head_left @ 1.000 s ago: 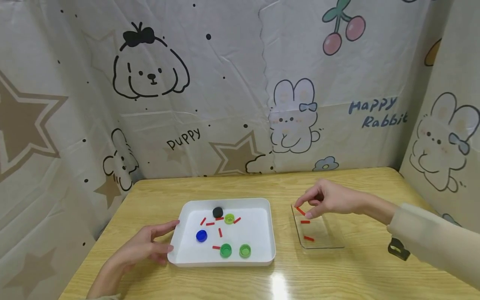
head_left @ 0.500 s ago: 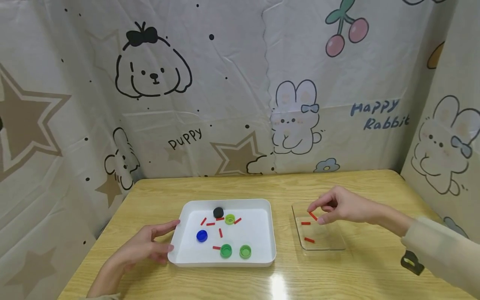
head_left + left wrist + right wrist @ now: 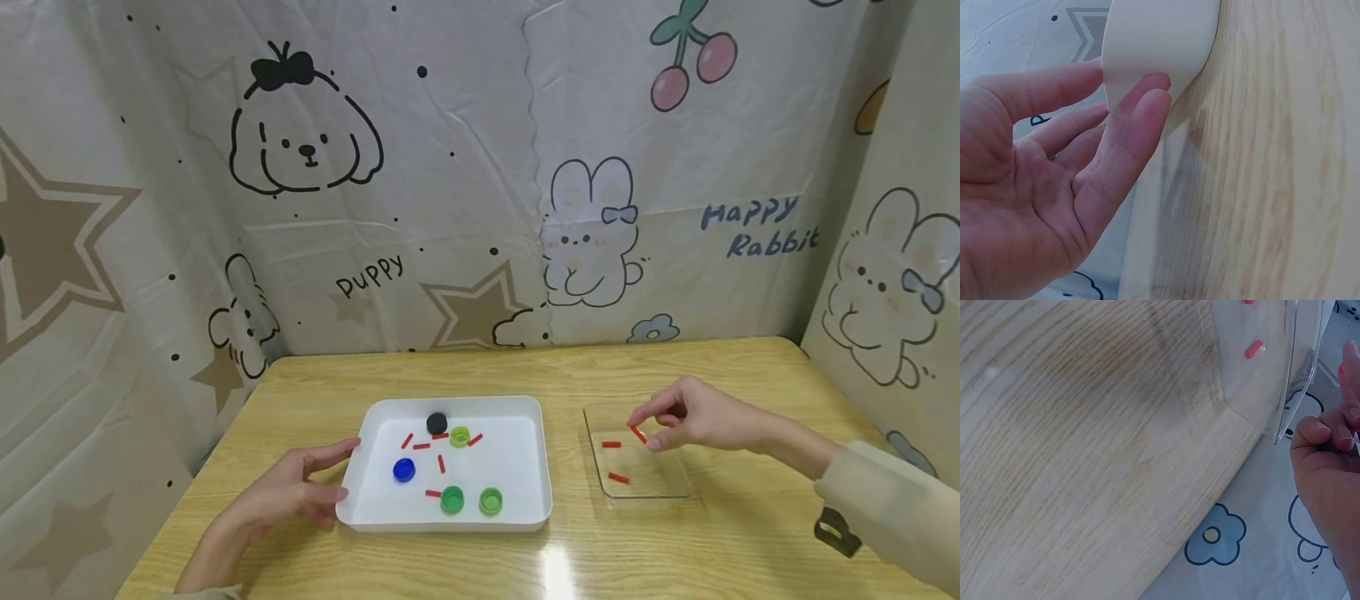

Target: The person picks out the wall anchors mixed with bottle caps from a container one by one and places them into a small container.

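Observation:
My right hand (image 3: pixel 693 414) pinches a short red stick (image 3: pixel 638 434) between thumb and fingertips, over the right part of a clear shallow tray (image 3: pixel 643 497). Two more red sticks (image 3: pixel 618 477) lie inside that tray along its left side. In the right wrist view the hand (image 3: pixel 1329 447) is at the right edge, beside the clear tray's wall (image 3: pixel 1294 369). Meanwhile my left hand (image 3: pixel 281 492) touches the left end of a white tray (image 3: pixel 525 467) with its fingertips and thumb. The left wrist view shows those fingers (image 3: pixel 1147 119) against the white wall (image 3: pixel 1160 37).
Inside the white tray lie several red sticks (image 3: pixel 441 464) and several round caps: a black cap (image 3: pixel 437 423), a blue cap (image 3: pixel 403 470), a green cap (image 3: pixel 452 499) and others in yellow-green. A patterned curtain (image 3: pixel 450 167) rises behind the wooden table (image 3: pixel 375 567).
My right hand has moved right and slightly down with the red stick, from the clear tray's far left corner toward its right side. The left hand has stayed at the white tray.

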Demonstrator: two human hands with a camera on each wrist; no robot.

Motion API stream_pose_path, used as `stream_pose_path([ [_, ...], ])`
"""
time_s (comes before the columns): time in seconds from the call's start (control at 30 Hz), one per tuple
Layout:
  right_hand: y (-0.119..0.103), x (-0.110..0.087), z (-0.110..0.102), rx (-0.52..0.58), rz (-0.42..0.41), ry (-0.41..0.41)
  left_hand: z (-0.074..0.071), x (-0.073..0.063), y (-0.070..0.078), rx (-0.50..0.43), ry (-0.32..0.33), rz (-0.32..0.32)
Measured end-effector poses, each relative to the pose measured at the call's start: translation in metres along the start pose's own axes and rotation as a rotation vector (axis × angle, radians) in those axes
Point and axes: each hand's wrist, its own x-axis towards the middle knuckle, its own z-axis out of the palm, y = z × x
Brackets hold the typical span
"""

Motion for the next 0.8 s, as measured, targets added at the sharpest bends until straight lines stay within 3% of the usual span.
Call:
stream_pose_path([
  [0.8,0.0063,0.0015,0.0020,-0.013,-0.010,0.005,0.0005,0.0001,0.0010,-0.004,0.000,0.002],
])
